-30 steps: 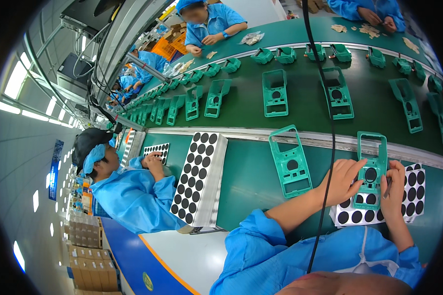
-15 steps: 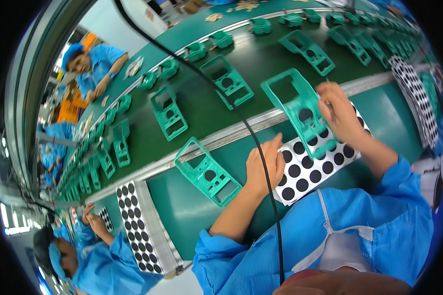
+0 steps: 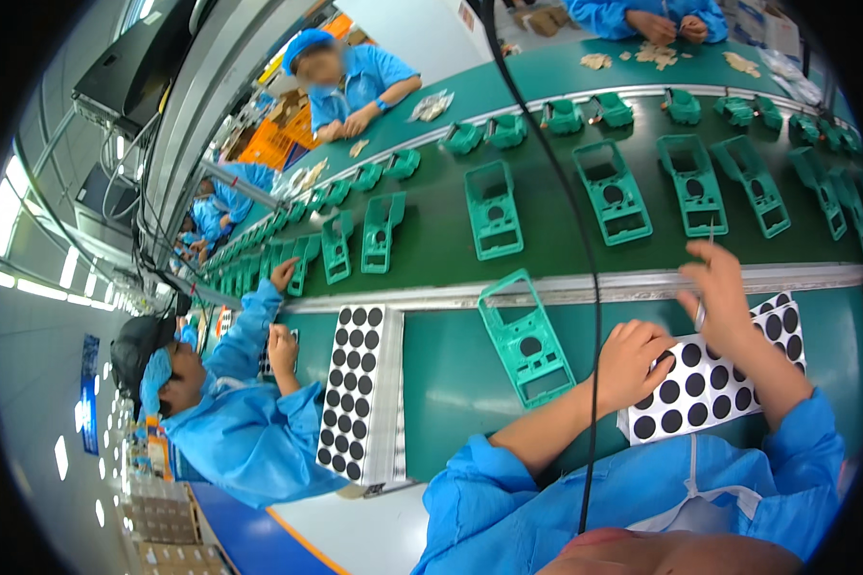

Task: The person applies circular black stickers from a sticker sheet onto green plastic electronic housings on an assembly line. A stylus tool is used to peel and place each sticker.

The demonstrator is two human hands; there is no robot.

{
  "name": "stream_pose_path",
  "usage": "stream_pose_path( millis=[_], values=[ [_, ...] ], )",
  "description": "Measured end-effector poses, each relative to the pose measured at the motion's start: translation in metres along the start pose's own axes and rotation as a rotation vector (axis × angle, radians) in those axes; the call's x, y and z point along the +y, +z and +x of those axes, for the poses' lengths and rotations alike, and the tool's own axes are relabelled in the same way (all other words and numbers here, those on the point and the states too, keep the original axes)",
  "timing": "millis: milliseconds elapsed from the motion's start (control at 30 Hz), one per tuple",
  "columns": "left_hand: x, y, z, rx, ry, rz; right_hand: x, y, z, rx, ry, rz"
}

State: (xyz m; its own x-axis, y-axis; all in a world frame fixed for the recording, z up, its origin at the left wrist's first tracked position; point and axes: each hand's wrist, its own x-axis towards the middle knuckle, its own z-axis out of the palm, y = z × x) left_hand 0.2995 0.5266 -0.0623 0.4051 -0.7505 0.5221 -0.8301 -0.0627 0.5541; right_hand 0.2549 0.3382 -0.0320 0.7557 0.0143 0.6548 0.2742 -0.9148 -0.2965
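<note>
My left hand (image 3: 633,364) rests with curled fingers on the left part of a white sheet of black round stickers (image 3: 683,424), seeming to grip it. My right hand (image 3: 721,297) is raised above the sheet's far edge, its fingers bent round a thin metal tool (image 3: 701,314), perhaps tweezers; much of the tool is hidden. Left of my left hand, a green plastic housing (image 3: 530,347) with a large opening lies on the bench, a black disc in its middle. Neither hand touches it.
Several green housings (image 3: 494,240) and smaller green parts (image 3: 561,117) line the dark belt beyond a metal rail (image 3: 431,295). A stack of sticker sheets (image 3: 385,393) lies at left beside a co-worker (image 3: 244,422). A black cable (image 3: 585,230) crosses the view.
The view has swung left. A housing formerly at my right hand is now away from it, apparently on the belt. My left hand has moved onto the sheet; the bench housing remains there.
</note>
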Motion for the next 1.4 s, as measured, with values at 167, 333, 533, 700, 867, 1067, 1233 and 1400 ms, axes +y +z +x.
stream_pose_path(
  millis=[167,333,533,700,867,1067,1233,1400],
  values=[
    [-0.006,0.007,0.005,0.003,0.065,-0.05,0.001,0.013,-0.017,-0.046,0.015,0.054],
    [-0.009,0.004,0.005,-0.035,0.042,-0.021,-0.004,0.017,-0.016,-0.055,0.013,0.087],
    [-0.007,0.002,0.005,-0.049,0.044,-0.023,-0.002,0.015,-0.018,-0.071,0.045,0.129],
    [-0.009,0.004,0.001,-0.032,0.055,-0.012,-0.003,0.013,-0.017,-0.058,0.041,0.147],
    [-0.008,0.004,0.002,-0.019,0.058,-0.016,-0.004,0.013,-0.016,-0.072,0.044,0.175],
    [-0.01,0.003,0.001,-0.085,-0.089,-0.085,-0.004,0.015,-0.017,-0.077,0.062,0.188],
    [-0.013,0.004,0.0,-0.104,-0.139,-0.122,-0.005,0.015,-0.016,-0.078,0.057,0.19],
    [-0.015,0.004,-0.001,-0.124,-0.163,-0.144,-0.006,0.015,-0.017,-0.09,0.066,0.202]
  ],
)
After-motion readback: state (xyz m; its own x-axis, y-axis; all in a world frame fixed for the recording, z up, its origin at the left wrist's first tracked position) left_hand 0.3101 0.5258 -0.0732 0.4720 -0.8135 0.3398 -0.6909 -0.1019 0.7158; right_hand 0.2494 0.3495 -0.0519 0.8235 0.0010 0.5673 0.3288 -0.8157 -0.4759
